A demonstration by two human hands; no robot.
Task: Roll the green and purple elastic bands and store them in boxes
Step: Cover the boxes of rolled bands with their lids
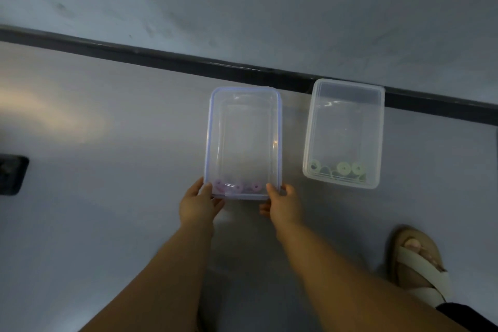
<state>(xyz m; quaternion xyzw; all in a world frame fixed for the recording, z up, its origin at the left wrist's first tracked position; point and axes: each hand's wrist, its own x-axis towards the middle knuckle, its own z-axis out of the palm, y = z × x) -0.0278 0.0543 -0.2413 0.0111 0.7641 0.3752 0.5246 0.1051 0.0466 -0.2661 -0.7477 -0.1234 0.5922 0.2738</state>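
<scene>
A clear box with a blue-rimmed lid (244, 140) lies on the floor in the middle. Rolled purple bands (236, 186) sit at its near end, under the lid. My left hand (200, 203) grips the box's near left corner, thumb on top. My right hand (283, 203) grips the near right corner, thumb on the lid. To the right stands a second clear box (343, 132) with no lid on it, holding three rolled green bands (343, 168) at its near end.
A black skirting strip (188, 60) runs along the wall just behind both boxes. A dark object (10, 174) lies at the left edge. A foot in a beige sandal (415, 261) rests at the lower right.
</scene>
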